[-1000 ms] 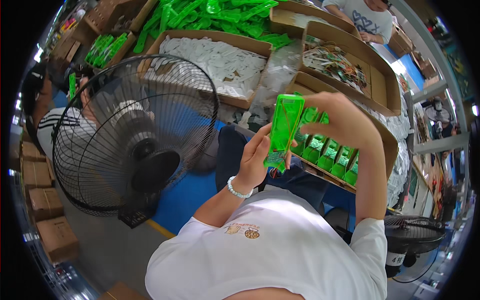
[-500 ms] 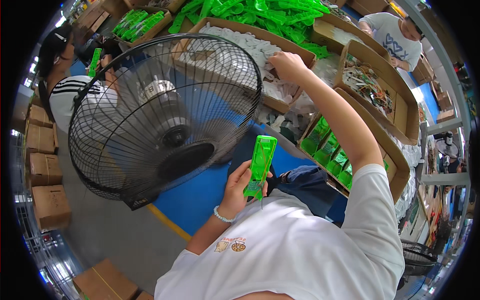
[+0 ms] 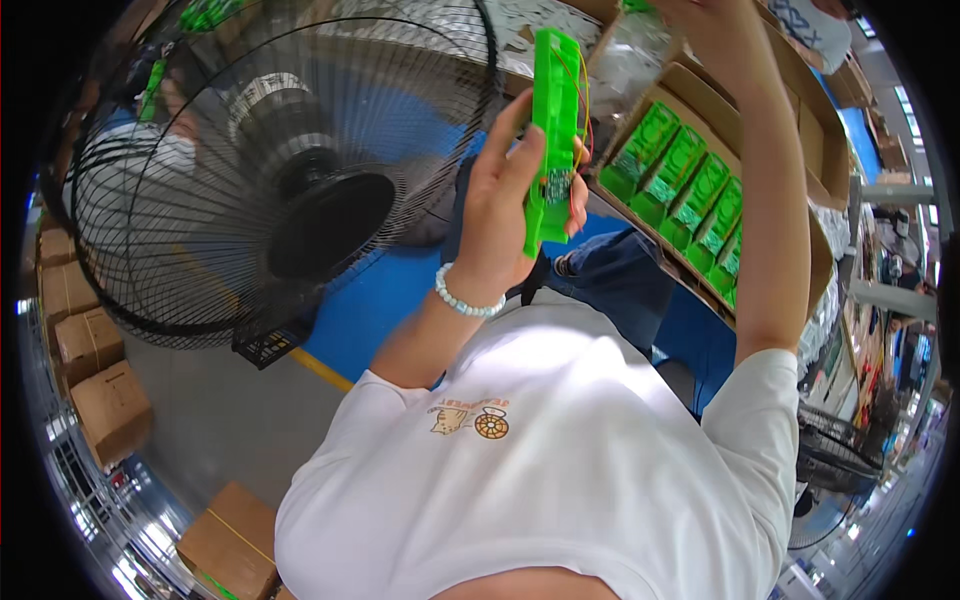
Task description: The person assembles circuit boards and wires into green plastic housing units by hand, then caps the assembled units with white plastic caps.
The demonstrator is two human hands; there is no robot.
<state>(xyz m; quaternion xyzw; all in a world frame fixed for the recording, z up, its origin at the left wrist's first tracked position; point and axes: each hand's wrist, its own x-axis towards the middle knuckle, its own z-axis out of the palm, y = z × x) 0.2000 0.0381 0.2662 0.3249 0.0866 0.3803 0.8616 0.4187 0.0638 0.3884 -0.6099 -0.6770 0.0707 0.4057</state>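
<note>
Grasping in the left hand (image 3: 495,190) an open green plastic casing (image 3: 545,100), long and narrow, with the thumb along the left edge and fingertips around the right edge. Held over the lap, hollow side toward the head, long sides running almost straight up the view. Lying inside the lower part of the casing, a small circuit board (image 3: 557,187). Bowed outward past the right edge, thin red and yellow wires (image 3: 584,105).

Stretched out to the top edge of the view, the right hand (image 3: 705,18), partly cut off there; cannot tell whether grasping something or released. Just beside this hand, a sliver of bright green plastic (image 3: 636,5).

To the right of the held casing and apart from it, a cardboard box (image 3: 695,100) with a row of green casings (image 3: 675,165) leaning side by side, partly behind the right forearm. Beyond the held casing, flat white pieces (image 3: 515,25), with crumpled clear plastic (image 3: 630,60) nearby. On the left wrist, a pale beaded bracelet (image 3: 468,300). At the left, a large black fan (image 3: 330,220); behind the cage, partly veiled, a co-worker (image 3: 130,165) near another green piece (image 3: 152,90). Lower left, cardboard cartons (image 3: 108,410) on the floor.
</note>
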